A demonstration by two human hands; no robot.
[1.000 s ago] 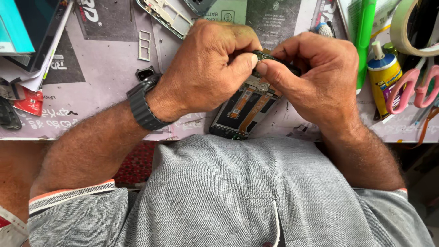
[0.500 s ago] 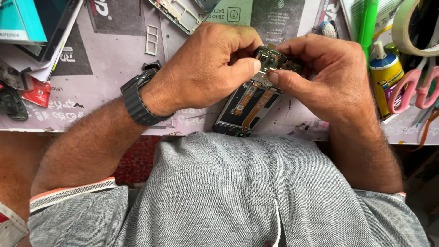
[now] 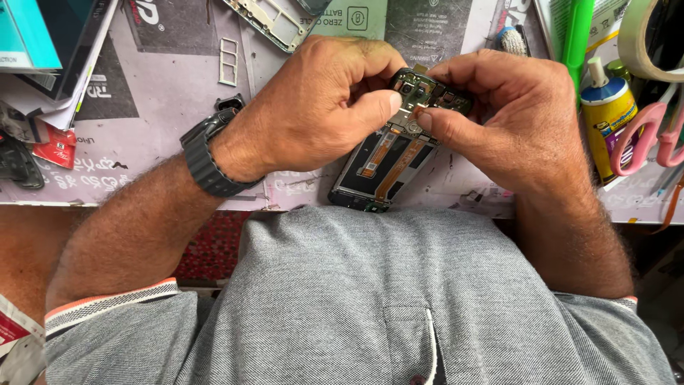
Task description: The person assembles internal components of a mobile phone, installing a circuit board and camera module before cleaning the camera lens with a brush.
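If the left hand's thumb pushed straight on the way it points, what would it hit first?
Probably the right hand's thumb tip; the left hand's thumb points at it across the opened phone, though depth is unclear.

You work at phone repair bench: grey work mat [image 3: 178, 107], stripped phone frame [image 3: 267, 21], glue bottle [image 3: 605, 117], pink scissors [image 3: 641, 139], tape roll [image 3: 652, 43].

Glue bottle [image 3: 606, 114], pink scissors [image 3: 645, 139], tape roll [image 3: 645, 43]

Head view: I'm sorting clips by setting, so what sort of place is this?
Probably a phone repair bench: both hands work on an opened phone, a bare phone frame lies on the mat, and a glue bottle stands by.
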